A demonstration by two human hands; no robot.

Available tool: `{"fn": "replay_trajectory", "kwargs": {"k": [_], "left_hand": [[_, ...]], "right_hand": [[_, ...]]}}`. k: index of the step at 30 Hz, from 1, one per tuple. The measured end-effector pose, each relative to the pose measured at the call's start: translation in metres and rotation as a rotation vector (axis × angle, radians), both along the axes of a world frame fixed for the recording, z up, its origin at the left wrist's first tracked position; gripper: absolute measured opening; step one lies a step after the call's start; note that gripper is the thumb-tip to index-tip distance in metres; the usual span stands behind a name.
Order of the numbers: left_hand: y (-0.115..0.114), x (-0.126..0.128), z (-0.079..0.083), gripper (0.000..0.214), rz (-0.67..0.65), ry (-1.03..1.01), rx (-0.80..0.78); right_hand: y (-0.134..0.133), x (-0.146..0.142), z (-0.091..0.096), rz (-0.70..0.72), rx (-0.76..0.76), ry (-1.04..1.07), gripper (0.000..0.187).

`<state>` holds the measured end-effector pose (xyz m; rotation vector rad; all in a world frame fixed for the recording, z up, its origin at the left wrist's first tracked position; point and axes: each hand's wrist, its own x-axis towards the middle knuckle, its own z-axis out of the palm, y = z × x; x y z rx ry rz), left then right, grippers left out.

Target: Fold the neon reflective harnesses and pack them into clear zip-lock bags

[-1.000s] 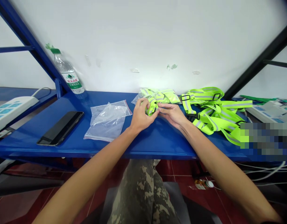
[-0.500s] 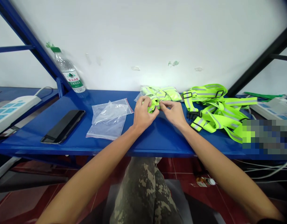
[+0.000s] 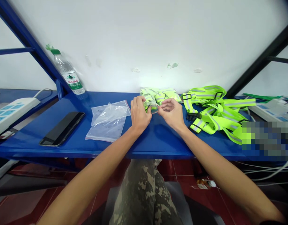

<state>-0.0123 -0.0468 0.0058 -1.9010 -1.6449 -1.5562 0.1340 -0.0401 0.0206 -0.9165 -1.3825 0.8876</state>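
Observation:
My left hand (image 3: 139,114) is closed around a clear plastic bag (image 3: 154,108) with a folded neon-yellow reflective strap in it, partly hidden by the fingers. My right hand (image 3: 173,114) pinches the bag's right edge between thumb and forefinger, its other fingers curled. Just behind the hands lie packed bags of yellow straps (image 3: 170,93) against the wall. Flat plastic zip bags (image 3: 108,122) rest to the left of my left hand. Loose reflective straps (image 3: 214,117) with black buckles are heaped to the right of my right hand.
A black phone (image 3: 63,128) lies on the blue table (image 3: 158,140) at the left. A water bottle (image 3: 72,78) leans at the back left by the blue frame. White power strips (image 3: 11,112) sit at both sides. A small bottle (image 3: 206,183) lies on the floor.
My hands have shifted from the yellow strap bundle to the bag's edge. Clear plastic now shows between them, and my right fingers have spread a little. The view has tilted slightly.

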Motion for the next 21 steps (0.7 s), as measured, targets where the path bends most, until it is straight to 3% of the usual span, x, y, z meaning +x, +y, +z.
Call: {"fn": "replay_trajectory", "kwargs": {"k": [11, 16, 21], "left_hand": [[-0.001, 0.002, -0.001, 0.032, -0.076, 0.104, -0.081], [0.005, 0.005, -0.006, 0.052, 0.065, 0.140, -0.176], [0.015, 0.007, -0.010, 0.043, 0.021, 0.180, -0.239]], "right_hand": [[0.002, 0.004, -0.005, -0.082, 0.102, -0.202, 0.020], [0.007, 0.007, -0.007, -0.076, 0.033, -0.169, 0.019], [0.011, 0.008, -0.009, -0.024, -0.052, -0.094, 0.020]]}}
